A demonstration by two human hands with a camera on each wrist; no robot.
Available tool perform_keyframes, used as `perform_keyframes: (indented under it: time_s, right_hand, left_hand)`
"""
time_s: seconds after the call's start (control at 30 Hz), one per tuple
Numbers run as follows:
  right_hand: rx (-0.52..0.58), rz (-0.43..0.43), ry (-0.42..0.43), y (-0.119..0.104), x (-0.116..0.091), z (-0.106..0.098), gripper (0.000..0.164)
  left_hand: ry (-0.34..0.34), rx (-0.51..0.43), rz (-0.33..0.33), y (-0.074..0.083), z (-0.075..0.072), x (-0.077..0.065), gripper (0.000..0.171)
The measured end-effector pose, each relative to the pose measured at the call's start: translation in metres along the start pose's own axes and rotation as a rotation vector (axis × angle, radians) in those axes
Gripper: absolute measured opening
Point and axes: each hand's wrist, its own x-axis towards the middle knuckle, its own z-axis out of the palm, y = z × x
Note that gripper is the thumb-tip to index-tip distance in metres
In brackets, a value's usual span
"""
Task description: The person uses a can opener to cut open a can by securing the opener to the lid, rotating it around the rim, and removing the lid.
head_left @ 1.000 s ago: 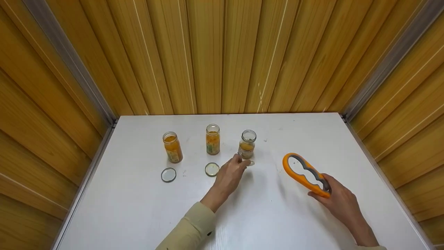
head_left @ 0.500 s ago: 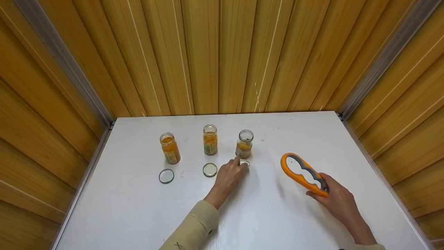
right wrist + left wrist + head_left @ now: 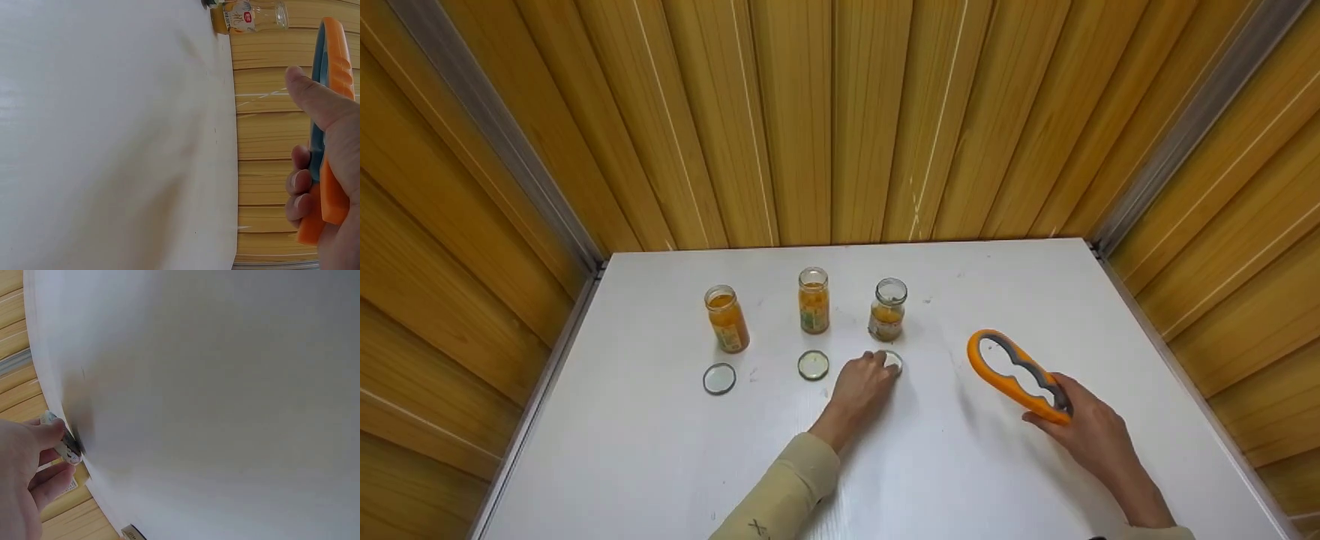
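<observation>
In the head view my left hand (image 3: 862,386) pinches a jar lid (image 3: 894,361) at the table surface, just in front of the right-hand jar (image 3: 888,309). The left wrist view shows thumb and fingers on this lid (image 3: 67,449), which is tilted against the table. My right hand (image 3: 1095,435) grips one end of an orange and grey jar opener (image 3: 1009,384), held above the table on the right. Its scalloped opening has nothing in it. That jar stands uncapped, with some orange contents low inside.
Two more uncapped jars with orange contents, a middle jar (image 3: 814,301) and a left jar (image 3: 727,321), stand on the white table (image 3: 645,450). In front of them lie a middle lid (image 3: 813,365) and a left lid (image 3: 719,379). Wood-patterned walls (image 3: 840,127) enclose the table.
My left hand has brought the lid down to the table and slightly nearer me, away from the right-hand jar. The right hand and the jar opener stay nearly still.
</observation>
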Motion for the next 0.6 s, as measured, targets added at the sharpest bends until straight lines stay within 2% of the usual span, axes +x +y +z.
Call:
perform_keyframes:
  time_s: [0.17, 0.4, 0.5, 0.6]
  right_hand:
    - [0.000, -0.006, 0.002, 0.0020, 0.0015, 0.0011, 0.068]
    - [-0.010, -0.011, 0.010, 0.0047, 0.0035, 0.0016, 0.069]
    - [-0.009, -0.002, 0.003, 0.0050, 0.0047, 0.0015, 0.071]
    - [-0.013, 0.025, -0.004, 0.0062, 0.0061, 0.0024, 0.075]
  left_hand:
    - [-0.064, 0.040, 0.008, 0.0026, 0.0003, -0.0008, 0.022]
    - [-0.108, 0.096, 0.049, 0.0036, 0.0036, -0.0002, 0.017]
    - [-0.108, 0.084, 0.051, 0.0026, 0.0027, -0.0004, 0.015]
    - [-0.067, 0.055, 0.039, 0.0022, 0.0026, -0.0026, 0.012]
